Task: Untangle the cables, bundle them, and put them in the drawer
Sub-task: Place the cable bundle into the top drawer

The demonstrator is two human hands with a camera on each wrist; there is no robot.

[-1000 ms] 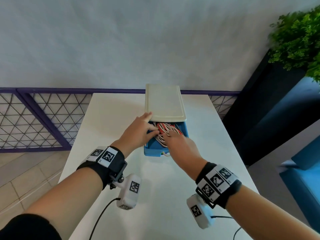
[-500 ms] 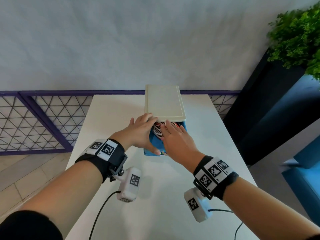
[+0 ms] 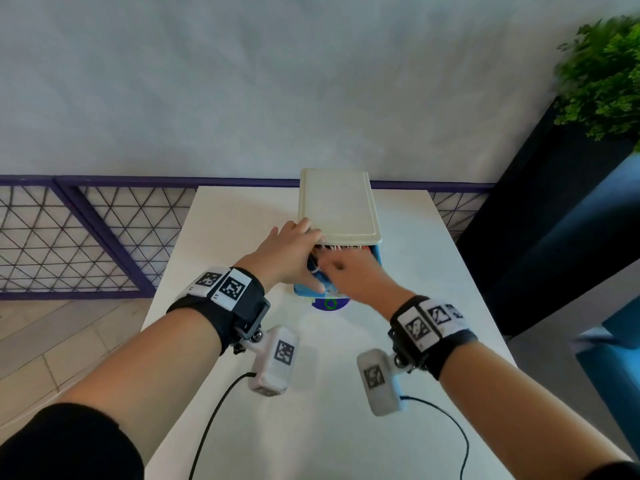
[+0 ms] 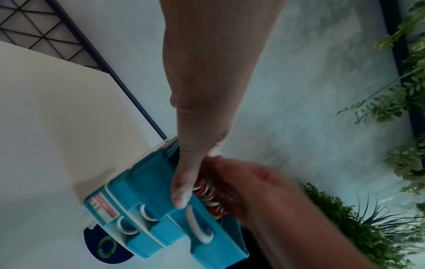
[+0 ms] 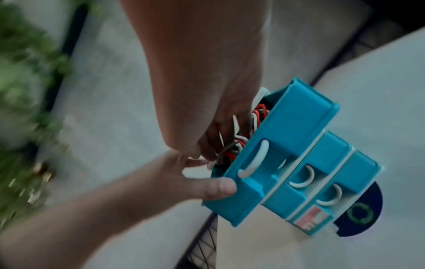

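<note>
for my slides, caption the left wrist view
Left hand holds the blue drawer while the right hand tucks cables in.

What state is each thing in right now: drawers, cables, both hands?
Top blue plastic drawer: pulled out, open.
Two lower blue drawers: pushed in, closed.
Red and white cables: inside the top drawer; some loops stick up above its edge.
Left hand: holds the top drawer's front, thumb on its face.
Right hand: fingers down in the drawer among the cables; grip hidden.
Cream cabinet top: flat, bare.
</note>
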